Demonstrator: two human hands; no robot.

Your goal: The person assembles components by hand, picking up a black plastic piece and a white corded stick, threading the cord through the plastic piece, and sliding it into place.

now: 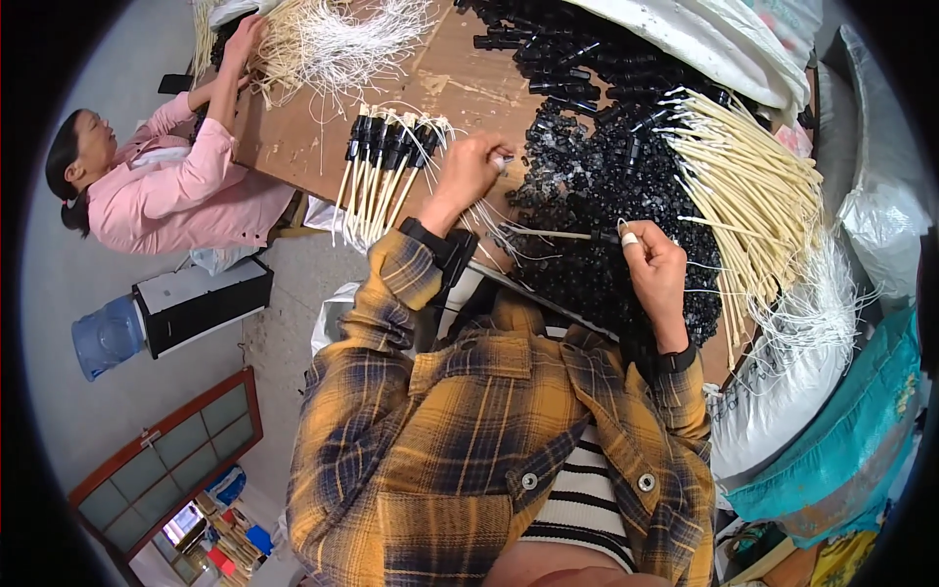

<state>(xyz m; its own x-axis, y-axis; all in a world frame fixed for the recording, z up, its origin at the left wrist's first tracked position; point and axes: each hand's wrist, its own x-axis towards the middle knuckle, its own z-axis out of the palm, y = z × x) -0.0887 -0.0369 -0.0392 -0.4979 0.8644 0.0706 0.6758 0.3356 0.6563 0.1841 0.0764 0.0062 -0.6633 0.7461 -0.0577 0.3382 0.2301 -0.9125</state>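
The right hand is bending its fingers in close, and the thumb and a finger are pinching a cream stick at its black end. A thin white loop is poking up by the fingertips, and a white wrap is covering one of them. The cream stick is pointing left over the black heap of little shiny parts. The left hand is hanging by the left side of the black heap, its fingers curling in and nearly meeting. A small white bit is showing at their tips, but I cannot tell if they are gripping it or wearing it.

Left of the black heap, a row of black-topped sticks is lying on the table. Right of the heap, a big bunch of cream sticks is spreading out, with white wires hanging below it. Far left of the heap, a person in pink is reaching into tangled strings, which are hiding some of the fingers.

Dark printing is showing on a white sack, below and right of the heap. The black parts are crowding together, too small to tell apart. The dark round rim is cutting off a teal sack.
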